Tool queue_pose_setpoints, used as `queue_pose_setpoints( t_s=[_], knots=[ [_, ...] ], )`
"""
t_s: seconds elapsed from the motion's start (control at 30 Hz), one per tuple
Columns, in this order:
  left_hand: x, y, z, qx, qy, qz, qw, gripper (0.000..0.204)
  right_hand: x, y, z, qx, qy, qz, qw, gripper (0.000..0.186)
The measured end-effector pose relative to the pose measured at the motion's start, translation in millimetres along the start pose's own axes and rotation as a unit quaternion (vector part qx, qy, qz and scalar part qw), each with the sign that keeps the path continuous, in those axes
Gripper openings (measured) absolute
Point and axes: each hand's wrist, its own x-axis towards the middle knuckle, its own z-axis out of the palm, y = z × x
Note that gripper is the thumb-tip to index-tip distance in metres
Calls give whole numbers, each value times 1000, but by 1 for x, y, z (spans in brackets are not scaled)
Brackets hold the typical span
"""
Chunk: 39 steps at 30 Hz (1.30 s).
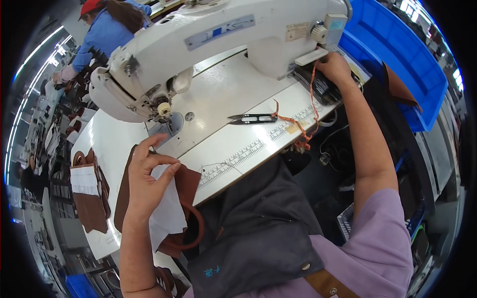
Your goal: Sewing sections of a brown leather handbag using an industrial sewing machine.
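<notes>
From here I see the brown piece (189, 183) just under my left hand (145, 181), far from my right hand (337, 68), neither grip readable.

A brown bag piece (189, 183) – white sheet (166, 213) on its face, rounded brown handle (200, 229) looping low – lies tilted left of centre; the white sewing machine (268, 27) spans the frame's top
</notes>
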Motion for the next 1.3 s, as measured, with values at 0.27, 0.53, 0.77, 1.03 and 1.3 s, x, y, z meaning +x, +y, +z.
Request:
queue_pose_setpoints(
  t_s=[0.27, 0.53, 0.77, 1.03, 1.3],
  knots=[
    [5, -4, -2, -63, -50, 38, 996, 9, 7, 5, 19, 8, 78, 3, 997, 42],
    [5, -36, 0, -175, -47, -174, 968, 11, 24, 33, 25, 26, 38, -67, 997, 43],
    [1, -40, -3, -183, -40, -164, 969, 11, 14, 23, 27, 1, 123, -3, 992, 36],
    [0, -44, -3, -119, -15, -153, 981, 13, -13, 12, 13, -66, 180, -28, 981, 35],
    [13, -47, -3, -151, -17, -179, 972, 12, -50, 42, -11, 292, 227, -83, 925, 25]
  ],
)
